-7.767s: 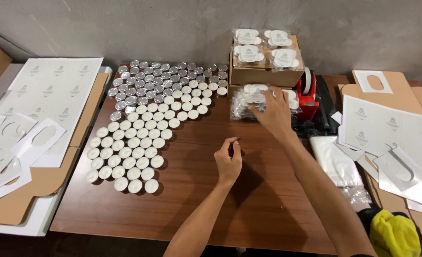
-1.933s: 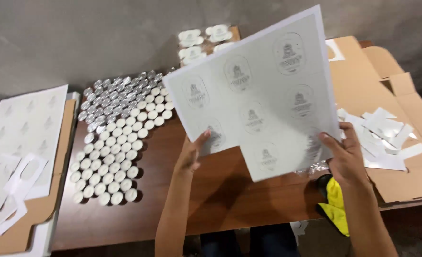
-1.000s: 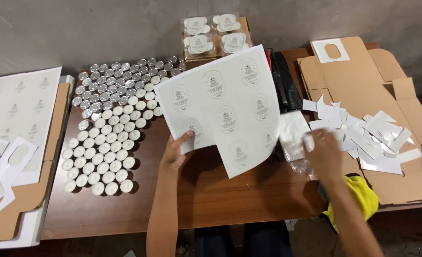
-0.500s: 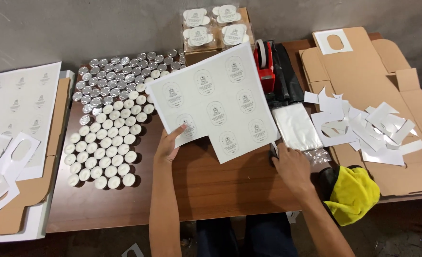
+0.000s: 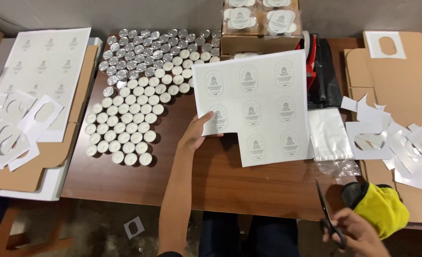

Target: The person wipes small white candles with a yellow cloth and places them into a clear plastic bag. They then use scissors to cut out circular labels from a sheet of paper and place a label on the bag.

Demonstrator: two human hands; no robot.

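Since 0.5 s ago, the right hand (image 5: pixel 358 233) has dropped to 5 o'clock and now grips black-handled scissors (image 5: pixel 327 214), fingers closed through the loops. At centre, the left hand (image 5: pixel 199 133) pinches the white sheet of printed oval labels (image 5: pixel 254 107), 1 corner already cut away. At 12 o'clock, a brown cardboard box (image 5: pixel 258 40) holds bagged white candles, its top cut off by the frame.
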